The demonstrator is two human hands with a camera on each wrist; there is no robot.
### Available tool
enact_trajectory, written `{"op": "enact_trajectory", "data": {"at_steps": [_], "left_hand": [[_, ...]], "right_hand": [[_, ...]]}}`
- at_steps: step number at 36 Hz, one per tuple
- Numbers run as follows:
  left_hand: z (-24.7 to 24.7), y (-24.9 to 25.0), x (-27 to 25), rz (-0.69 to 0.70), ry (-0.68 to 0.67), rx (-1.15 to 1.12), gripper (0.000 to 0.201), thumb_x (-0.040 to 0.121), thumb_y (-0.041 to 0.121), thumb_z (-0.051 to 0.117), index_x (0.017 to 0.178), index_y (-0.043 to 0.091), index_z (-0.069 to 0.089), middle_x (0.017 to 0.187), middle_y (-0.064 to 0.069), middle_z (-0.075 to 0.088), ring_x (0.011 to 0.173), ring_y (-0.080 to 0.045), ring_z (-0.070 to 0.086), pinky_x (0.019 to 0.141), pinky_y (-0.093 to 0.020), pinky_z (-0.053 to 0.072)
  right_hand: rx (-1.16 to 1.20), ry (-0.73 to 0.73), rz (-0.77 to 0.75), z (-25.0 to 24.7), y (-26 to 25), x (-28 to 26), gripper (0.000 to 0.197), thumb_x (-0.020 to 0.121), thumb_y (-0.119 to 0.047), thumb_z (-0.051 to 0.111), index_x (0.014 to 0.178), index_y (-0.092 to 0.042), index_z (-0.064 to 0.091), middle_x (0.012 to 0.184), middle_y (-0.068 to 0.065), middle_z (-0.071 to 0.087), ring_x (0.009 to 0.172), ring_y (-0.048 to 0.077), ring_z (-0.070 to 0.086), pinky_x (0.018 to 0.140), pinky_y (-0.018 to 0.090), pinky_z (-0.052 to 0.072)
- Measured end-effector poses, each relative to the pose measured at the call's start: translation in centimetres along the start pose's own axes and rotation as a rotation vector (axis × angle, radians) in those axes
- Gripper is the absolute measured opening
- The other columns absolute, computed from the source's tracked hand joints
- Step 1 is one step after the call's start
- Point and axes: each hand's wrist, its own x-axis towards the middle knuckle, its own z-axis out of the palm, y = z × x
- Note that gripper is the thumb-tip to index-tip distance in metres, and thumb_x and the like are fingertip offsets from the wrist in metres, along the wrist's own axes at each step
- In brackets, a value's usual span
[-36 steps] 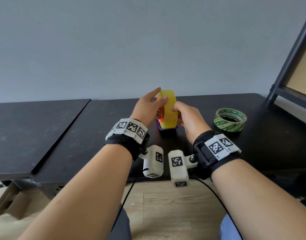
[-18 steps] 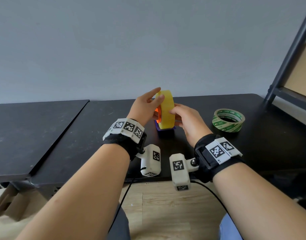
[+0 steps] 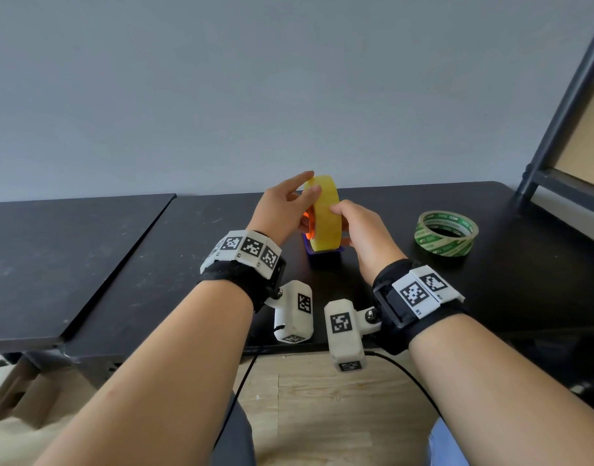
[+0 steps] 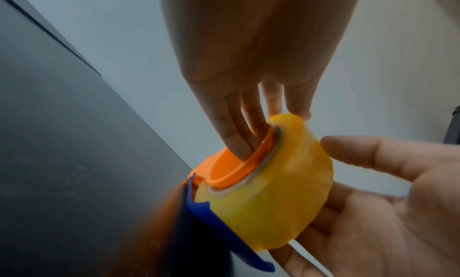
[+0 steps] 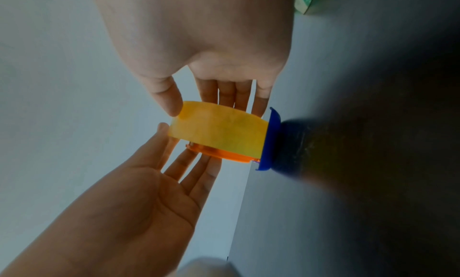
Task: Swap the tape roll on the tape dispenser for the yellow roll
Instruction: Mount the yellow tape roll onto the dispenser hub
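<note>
The yellow roll (image 3: 324, 216) is translucent yellow on an orange hub (image 4: 234, 167), over a blue dispenser base (image 3: 322, 254). The second tape roll (image 3: 446, 233) is green with white print. The desk (image 3: 154, 264) is black, and the wristbands (image 3: 243, 250) carry black-and-white square markers.

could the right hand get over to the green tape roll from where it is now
Probably yes. The green tape roll lies flat on the black table, to the right of the right hand, with bare tabletop between. The hand would first have to let go of the yellow roll.
</note>
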Motion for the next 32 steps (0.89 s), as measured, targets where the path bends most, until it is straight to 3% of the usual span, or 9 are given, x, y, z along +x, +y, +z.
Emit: {"op": "enact_trajectory", "data": {"at_steps": [8, 12, 14, 16, 17, 20, 22, 27, 32], "left_hand": [[-0.1, 0.0, 0.1, -0.022, -0.009, -0.015, 0.046, 0.096, 0.031, 0.056, 0.141, 0.024, 0.050, 0.084, -0.011, 0.066, 0.073, -0.025, 0.067, 0.082, -0.048, 0.060], [-0.1, 0.4, -0.1, -0.066, -0.043, -0.066, 0.044, 0.100, 0.024, 0.045, 0.144, 0.024, 0.047, 0.089, -0.013, 0.061, 0.074, -0.025, 0.063, 0.086, -0.048, 0.059], [-0.2, 0.7, -0.2, -0.109, -0.069, -0.128, 0.047, 0.099, 0.015, 0.040, 0.144, 0.024, 0.046, 0.090, -0.016, 0.060, 0.074, -0.028, 0.062, 0.090, -0.048, 0.055], [-0.2, 0.9, -0.2, -0.148, -0.073, -0.177, 0.050, 0.097, 0.010, 0.035, 0.143, 0.026, 0.047, 0.086, -0.014, 0.060, 0.071, -0.027, 0.061, 0.093, -0.047, 0.053], [-0.2, 1.0, -0.2, -0.161, -0.073, -0.187, 0.051, 0.097, 0.009, 0.034, 0.143, 0.026, 0.046, 0.084, -0.012, 0.060, 0.071, -0.027, 0.061, 0.093, -0.047, 0.053], [-0.3, 1.0, -0.3, -0.166, -0.108, -0.191, 0.058, 0.091, 0.004, 0.041, 0.145, 0.026, 0.043, 0.083, -0.011, 0.060, 0.074, -0.026, 0.061, 0.094, -0.047, 0.053], [-0.4, 0.8, -0.4, -0.140, -0.136, -0.148, 0.067, 0.087, 0.000, 0.052, 0.148, 0.026, 0.039, 0.086, -0.012, 0.061, 0.081, -0.025, 0.062, 0.094, -0.045, 0.055], [-0.6, 0.2, -0.5, -0.073, -0.150, -0.051, 0.084, 0.081, 0.003, 0.073, 0.151, 0.030, 0.034, 0.098, -0.013, 0.065, 0.087, -0.023, 0.067, 0.090, -0.033, 0.058], [-0.9, -0.1, -0.6, -0.031, -0.147, 0.031, 0.091, 0.077, 0.014, 0.080, 0.151, 0.033, 0.029, 0.112, -0.023, 0.069, 0.102, -0.033, 0.070, 0.098, -0.038, 0.054]], "right_hand": [[-0.007, 0.005, 0.006, 0.1, 0.0, 0.0, 0.037, 0.092, -0.035, 0.054, 0.124, -0.016, 0.060, 0.117, 0.005, 0.065, 0.105, 0.021, 0.062, 0.089, 0.035, 0.049], [0.017, -0.020, -0.031, -0.5, -0.1, 0.0, 0.017, 0.097, -0.034, 0.052, 0.086, -0.025, 0.061, 0.086, -0.003, 0.066, 0.076, 0.010, 0.064, 0.064, 0.024, 0.049], [0.015, 0.000, -0.076, -0.6, -0.1, 0.0, 0.015, 0.097, -0.032, 0.054, 0.084, -0.025, 0.060, 0.091, 0.000, 0.068, 0.078, 0.011, 0.066, 0.071, 0.027, 0.055], [0.007, 0.036, -0.143, -0.6, 0.1, 0.1, 0.012, 0.093, -0.031, 0.059, 0.099, -0.021, 0.065, 0.106, 0.005, 0.069, 0.092, 0.015, 0.068, 0.086, 0.036, 0.057], [0.004, 0.067, -0.178, -0.7, 0.2, 0.2, 0.021, 0.091, -0.030, 0.063, 0.109, -0.019, 0.066, 0.111, 0.005, 0.068, 0.099, 0.017, 0.067, 0.091, 0.038, 0.056], [-0.010, 0.134, -0.294, -1.1, 0.4, 0.2, 0.033, 0.087, -0.024, 0.068, 0.120, -0.024, 0.064, 0.109, 0.004, 0.069, 0.102, 0.015, 0.066, 0.091, 0.032, 0.054], [-0.037, 0.144, -0.376, -1.3, 0.4, 0.3, 0.031, 0.086, -0.017, 0.069, 0.115, -0.027, 0.067, 0.102, 0.003, 0.072, 0.098, 0.013, 0.068, 0.089, 0.028, 0.053], [-0.121, 0.149, -0.517, -1.4, 0.7, 0.3, 0.020, 0.086, -0.007, 0.068, 0.103, -0.016, 0.076, 0.089, -0.016, 0.069, 0.084, -0.005, 0.065, 0.082, 0.016, 0.051], [-0.153, 0.160, -0.546, -1.6, 1.0, 0.7, 0.016, 0.085, -0.010, 0.069, 0.096, -0.019, 0.078, 0.089, -0.016, 0.072, 0.090, 0.004, 0.069, 0.087, 0.025, 0.055]]}}
